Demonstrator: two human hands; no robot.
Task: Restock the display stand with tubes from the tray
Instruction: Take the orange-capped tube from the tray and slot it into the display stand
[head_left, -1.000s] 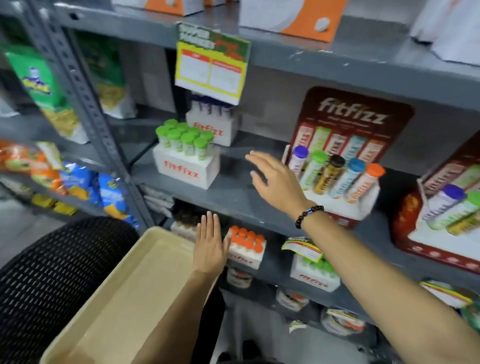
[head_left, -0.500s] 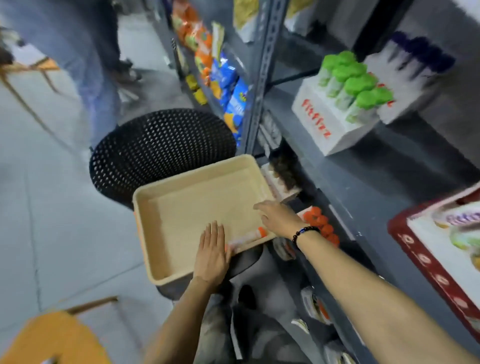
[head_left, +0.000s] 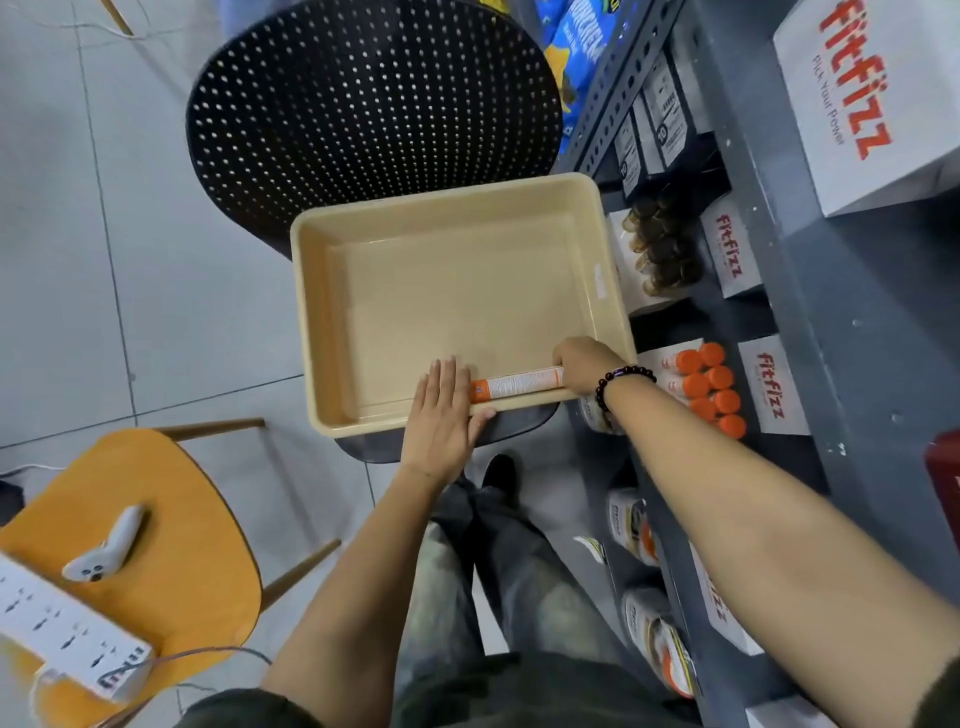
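A beige tray (head_left: 452, 218) rests on a black perforated chair (head_left: 363, 104). One white tube with orange ends (head_left: 514, 385) lies along the tray's near wall. My right hand (head_left: 584, 364) is closed around the tube's right end. My left hand (head_left: 441, 415) lies flat on the tray's near rim, fingers extended, thumb under the edge. A white fitfizz display box holding orange-capped tubes (head_left: 709, 389) sits on the lower shelf just right of the tray. The red display stand (head_left: 943, 483) shows only as a corner at the right edge.
The grey metal shelving (head_left: 810, 312) runs along the right, with a box of brown-capped tubes (head_left: 660, 244) and a large white fitfizz box (head_left: 867, 98). An orange chair (head_left: 156, 519) at lower left carries a white controller (head_left: 106, 545) and a power strip (head_left: 62, 629).
My view has tipped down from the shelves to the tray. My right hand came down from the upper shelf into the tray and closed on the tube. My left hand stayed on the rim.
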